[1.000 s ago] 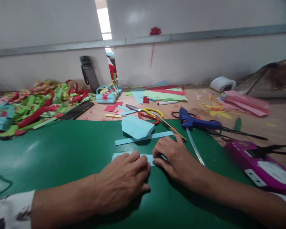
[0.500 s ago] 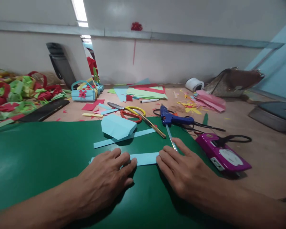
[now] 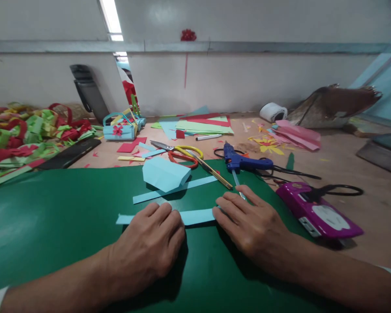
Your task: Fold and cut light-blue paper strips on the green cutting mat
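Observation:
A light blue paper strip (image 3: 198, 217) lies crosswise on the green mat (image 3: 68, 208). My left hand (image 3: 153, 241) is closed over its left part, fingers curled down, and the strip's left end sticks out past the knuckles. On the strip's right end rests my right hand (image 3: 247, 221), its fingers bent and pressed together; the fingertips of both hands are partly hidden. Beyond the hands are a folded light blue paper piece (image 3: 165, 174) and a thinner blue strip (image 3: 195, 183). A blue glue gun (image 3: 244, 163) has its glue stick reaching toward my right hand.
Scissors (image 3: 184, 152) and a gold pen (image 3: 215, 173) lie behind the blue pieces. At the right is a purple power socket (image 3: 319, 213) with a cable. Colourful paper items (image 3: 29, 130) are heaped at the far left, beside a black phone (image 3: 70, 153) and a dark bottle (image 3: 88, 91).
My left hand has curled its fingers more and turned, uncovering the strip's left end. My right hand remains at the right end. The camera view has shifted slightly.

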A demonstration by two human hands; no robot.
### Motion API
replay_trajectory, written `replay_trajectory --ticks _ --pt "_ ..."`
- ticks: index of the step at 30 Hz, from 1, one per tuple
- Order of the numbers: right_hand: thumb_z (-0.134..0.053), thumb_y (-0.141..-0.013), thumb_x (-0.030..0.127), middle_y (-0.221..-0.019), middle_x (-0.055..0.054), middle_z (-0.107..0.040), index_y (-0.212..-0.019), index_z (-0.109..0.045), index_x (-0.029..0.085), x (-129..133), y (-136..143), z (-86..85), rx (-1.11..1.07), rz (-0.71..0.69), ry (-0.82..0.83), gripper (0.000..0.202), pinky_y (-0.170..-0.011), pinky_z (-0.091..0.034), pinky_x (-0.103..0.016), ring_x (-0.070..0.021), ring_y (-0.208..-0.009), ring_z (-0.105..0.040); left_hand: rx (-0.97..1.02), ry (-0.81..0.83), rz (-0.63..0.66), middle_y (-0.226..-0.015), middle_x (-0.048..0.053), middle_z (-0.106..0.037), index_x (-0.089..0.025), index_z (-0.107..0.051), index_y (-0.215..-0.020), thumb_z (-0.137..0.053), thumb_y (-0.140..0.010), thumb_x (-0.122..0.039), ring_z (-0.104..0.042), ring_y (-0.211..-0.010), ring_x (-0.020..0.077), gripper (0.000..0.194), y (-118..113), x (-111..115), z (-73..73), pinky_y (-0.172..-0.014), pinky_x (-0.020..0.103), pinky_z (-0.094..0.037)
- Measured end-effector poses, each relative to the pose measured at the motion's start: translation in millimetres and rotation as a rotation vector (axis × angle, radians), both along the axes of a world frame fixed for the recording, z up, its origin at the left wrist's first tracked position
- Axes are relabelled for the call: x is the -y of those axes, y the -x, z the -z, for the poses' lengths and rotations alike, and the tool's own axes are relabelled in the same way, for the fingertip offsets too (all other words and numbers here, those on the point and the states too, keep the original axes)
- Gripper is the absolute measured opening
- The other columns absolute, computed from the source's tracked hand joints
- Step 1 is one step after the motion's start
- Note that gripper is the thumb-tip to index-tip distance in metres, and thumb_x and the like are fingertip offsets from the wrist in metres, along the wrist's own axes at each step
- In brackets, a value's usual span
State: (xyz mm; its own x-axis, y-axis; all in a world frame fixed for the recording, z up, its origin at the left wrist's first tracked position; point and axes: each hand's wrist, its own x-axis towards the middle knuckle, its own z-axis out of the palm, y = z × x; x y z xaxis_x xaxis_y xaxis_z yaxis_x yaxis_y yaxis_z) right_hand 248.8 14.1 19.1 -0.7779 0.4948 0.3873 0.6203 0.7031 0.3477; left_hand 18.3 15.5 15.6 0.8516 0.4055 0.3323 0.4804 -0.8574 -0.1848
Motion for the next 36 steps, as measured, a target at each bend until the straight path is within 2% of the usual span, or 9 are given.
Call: replay_trajectory --ticks 6,10,14,18,21,27,31,36 --pt "-0.038 -0.084 0.004 -0.066 -0.006 -0.056 -0.067 -0.059 0.014 -2.8 5.4 -0.1 -0.104 0.01 0.166 0.029 -0.065 -0.037 -0.033 -0.017 -0.065 -0.046 -0.041 0.048 -0.05 -0.069 0.005 -0.05 -0.014 -0.056 -0.078 -0.036 -0.086 -0.005 -0.039 -0.062 0.0185 0.023 3.1 3.4 0.5 -0.054 0.033 -0.031" --pt "-0.037 -0.085 0.004 -0.066 -0.006 -0.056 -0.069 -0.06 0.014 -3.0 9.1 -1.0 -0.139 -0.021 0.191 0.029 -0.065 -0.035 -0.033 -0.0165 -0.063 -0.045 -0.077 0.042 -0.066 -0.068 0.005 -0.049 -0.015 -0.054 -0.076 -0.037 -0.085 -0.005 -0.039 -0.061 0.0189 0.022 3.6 3.6 -1.0 -0.054 0.034 -0.031" --pt "-0.035 -0.084 0.002 -0.064 -0.006 -0.057 -0.063 -0.057 0.014 -3.4 9.8 3.2 -0.129 -0.043 0.216 0.033 -0.064 -0.035 -0.032 -0.0155 -0.062 -0.045 -0.102 0.156 -0.117 -0.073 0.005 -0.052 -0.015 -0.054 -0.082 -0.04 -0.083 -0.005 -0.042 -0.065 0.0192 0.018 6.7 1.8 2.5 -0.057 0.034 -0.035" --pt "-0.036 -0.086 0.004 -0.065 -0.006 -0.057 -0.064 -0.058 0.015 -4.5 6.5 8.4 -0.191 0.004 0.245 0.033 -0.064 -0.034 -0.03 -0.0152 -0.064 -0.046 0.022 0.232 -0.145 -0.074 0.004 -0.054 -0.016 -0.055 -0.081 -0.035 -0.088 -0.007 -0.043 -0.064 0.0171 0.023 12.7 0.1 10.7 -0.057 0.031 -0.034" --pt "-0.038 -0.086 0.005 -0.067 -0.004 -0.055 -0.065 -0.055 0.016 -6.8 3.0 9.8 -0.222 0.055 0.349 0.029 -0.064 -0.033 -0.029 -0.0148 -0.064 -0.043 0.131 0.253 -0.199 -0.07 0.003 -0.054 -0.018 -0.056 -0.075 -0.031 -0.09 -0.01 -0.043 -0.062 0.016 0.031 16.4 -0.7 14.4 -0.058 0.029 -0.033" --pt "-0.046 -0.082 0.009 -0.065 0.0 -0.049 -0.061 -0.048 0.017 -14.4 3.3 6.6 -0.249 0.171 0.555 0.022 -0.068 -0.029 -0.03 -0.0137 -0.063 -0.04 0.122 0.444 -0.356 -0.063 0.002 -0.054 -0.017 -0.053 -0.064 -0.034 -0.09 -0.015 -0.044 -0.06 0.0153 0.032 19.5 -4.7 6.0 -0.057 0.028 -0.031" --pt "-0.044 -0.082 0.011 -0.064 0.0 -0.048 -0.057 -0.046 0.017 -14.8 5.1 5.1 -0.281 0.208 0.562 0.026 -0.071 -0.028 -0.033 -0.0137 -0.063 -0.041 0.172 0.542 -0.406 -0.066 0.003 -0.055 -0.018 -0.055 -0.065 -0.037 -0.088 -0.02 -0.047 -0.064 0.0165 0.029 21.5 -6.9 0.6 -0.059 0.029 -0.033" --pt "-0.045 -0.085 0.015 -0.069 0.0 -0.051 -0.059 -0.05 0.018 -12.9 4.3 3.5 -0.287 0.232 0.587 0.027 -0.073 -0.025 -0.034 -0.0147 -0.069 -0.044 0.188 0.546 -0.44 -0.065 0.003 -0.056 -0.018 -0.056 -0.066 -0.036 -0.089 -0.024 -0.047 -0.063 0.0159 0.031 25.1 -6.4 -0.2 -0.059 0.028 -0.034"
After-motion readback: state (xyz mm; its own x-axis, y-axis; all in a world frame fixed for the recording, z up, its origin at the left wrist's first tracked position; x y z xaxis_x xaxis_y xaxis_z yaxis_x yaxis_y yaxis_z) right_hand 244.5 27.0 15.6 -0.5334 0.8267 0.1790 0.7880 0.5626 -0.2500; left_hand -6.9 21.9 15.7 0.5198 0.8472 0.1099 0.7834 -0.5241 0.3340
